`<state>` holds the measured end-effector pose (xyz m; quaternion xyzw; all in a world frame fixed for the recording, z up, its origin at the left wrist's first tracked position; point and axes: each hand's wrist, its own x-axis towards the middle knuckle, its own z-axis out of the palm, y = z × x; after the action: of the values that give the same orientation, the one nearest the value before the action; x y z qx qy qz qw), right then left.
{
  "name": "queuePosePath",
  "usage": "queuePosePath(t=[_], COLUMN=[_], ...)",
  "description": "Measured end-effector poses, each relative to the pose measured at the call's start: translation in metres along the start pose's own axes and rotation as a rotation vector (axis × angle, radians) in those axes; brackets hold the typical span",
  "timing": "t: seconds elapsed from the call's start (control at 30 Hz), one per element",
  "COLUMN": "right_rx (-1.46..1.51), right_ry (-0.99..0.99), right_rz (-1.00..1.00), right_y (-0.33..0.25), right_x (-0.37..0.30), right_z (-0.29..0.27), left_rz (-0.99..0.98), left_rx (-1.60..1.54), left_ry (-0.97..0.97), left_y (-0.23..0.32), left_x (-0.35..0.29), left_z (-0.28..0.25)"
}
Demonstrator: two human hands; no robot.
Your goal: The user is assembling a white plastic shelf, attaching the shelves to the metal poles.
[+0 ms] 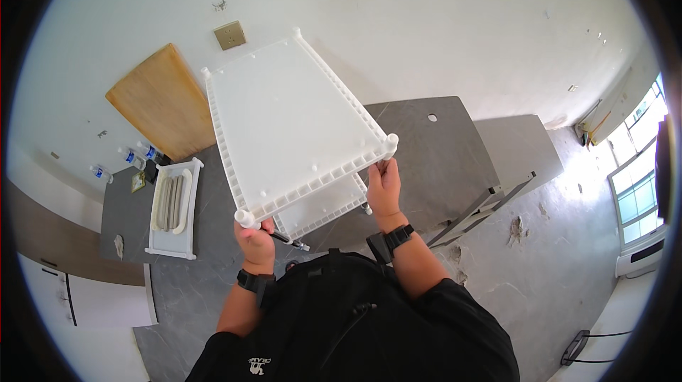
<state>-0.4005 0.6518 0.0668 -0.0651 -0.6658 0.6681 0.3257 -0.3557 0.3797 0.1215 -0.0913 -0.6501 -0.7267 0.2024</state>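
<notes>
A white plastic shelf rack (284, 116) is raised tilted in front of me, its broad flat panel facing up with a ribbed rim and round sockets at the corners. My left hand (256, 246) is closed around the near left corner, just under its socket. At the near right corner my right hand (385, 189) grips below the socket, thumb pointing up. Beneath the top panel a second white tier (320, 208) shows in part. A dark post (279, 236) with a pale end sticks out beside my left hand; the rest of the posts are mostly hidden.
On the grey table (213, 197) to the left lies another white shelf tier (170, 241) holding an oval tray with grey tubes (169, 204). A wooden board (167, 101) leans on the wall near several bottles (128, 157). A metal frame (483, 206) stands at the right table's edge.
</notes>
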Motion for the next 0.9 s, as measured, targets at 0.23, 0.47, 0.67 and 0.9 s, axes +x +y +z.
queuePosePath(t=[0.23,0.47,0.67,0.9], right_rx=[-0.069,0.050,0.297,0.111], right_ry=[0.050,-0.478,-0.587,-0.427], right_rz=[-0.090,0.026,0.209,0.075], right_y=[-0.005,-0.028,-0.029,-0.042], right_x=[-0.016,-0.019,-0.043,-0.062], right_z=[-0.014,-0.024,-0.016,-0.001], left_rz=[0.096,0.196,0.169,0.111], left_rx=[0.089,0.244,0.697,0.393], left_ry=[0.053,0.235,0.376,-0.554], left_y=[-0.022,-0.035,-0.052,0.021], left_x=[0.016,0.065,0.059,-0.020], left_z=[-0.009,-0.041,-0.064,0.020])
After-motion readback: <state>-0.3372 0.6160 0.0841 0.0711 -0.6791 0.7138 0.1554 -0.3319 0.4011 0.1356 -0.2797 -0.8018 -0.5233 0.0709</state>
